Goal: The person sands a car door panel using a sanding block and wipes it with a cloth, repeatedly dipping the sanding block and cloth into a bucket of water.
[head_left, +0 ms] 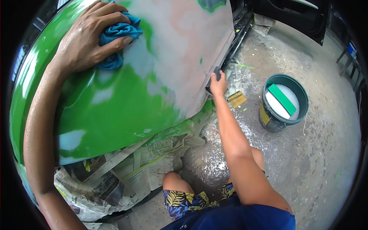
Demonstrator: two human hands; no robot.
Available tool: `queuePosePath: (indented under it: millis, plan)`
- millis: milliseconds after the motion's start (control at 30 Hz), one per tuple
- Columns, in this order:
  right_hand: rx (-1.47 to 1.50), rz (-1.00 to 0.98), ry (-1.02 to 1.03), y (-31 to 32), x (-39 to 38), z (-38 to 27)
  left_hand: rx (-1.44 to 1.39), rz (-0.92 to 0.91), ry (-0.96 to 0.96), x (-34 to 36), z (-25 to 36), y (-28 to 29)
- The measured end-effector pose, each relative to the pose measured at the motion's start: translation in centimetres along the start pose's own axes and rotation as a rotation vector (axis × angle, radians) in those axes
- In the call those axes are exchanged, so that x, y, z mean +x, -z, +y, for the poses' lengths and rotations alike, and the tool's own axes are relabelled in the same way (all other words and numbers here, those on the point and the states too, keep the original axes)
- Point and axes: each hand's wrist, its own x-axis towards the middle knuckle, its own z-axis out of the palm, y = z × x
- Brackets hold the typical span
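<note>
My left hand (86, 36) is closed round a crumpled blue cloth (120, 32), pressed on the upper part of a green car panel (126, 111). The panel is patchy, with pale grey, white and pinkish areas where the green is gone. Lower down, at the panel's right edge, my right hand (218, 84) grips a dark grey sanding block (210, 85) held against the surface. Fingers cover part of the block, so its full shape is hidden. Water drops bead on my left forearm.
Newspaper (126, 180) masks the car below the panel. On the wet concrete floor stands a dark bucket (303, 115) of cloudy water, with a green-and-white block (282, 100) in it. A yellowish piece (237, 99) lies near my right hand. An open black car door (295, 17) is beyond.
</note>
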Motion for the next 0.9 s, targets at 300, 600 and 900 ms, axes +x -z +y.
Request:
queuePosePath:
  millis: [300,600,900]
  plan:
    - [-0.066,0.008,-0.025,0.8,-6.0,-1.7,-0.053,0.002,0.033,0.0,-0.1,0.0]
    - [0.153,-0.034,0.075,1.1,-11.3,-1.5,-0.135,-0.012,0.027,0.0,0.8,1.9]
    - [0.205,-0.085,0.025,1.6,-17.5,-4.0,-0.104,-0.034,0.014,-0.9,0.0,1.9]
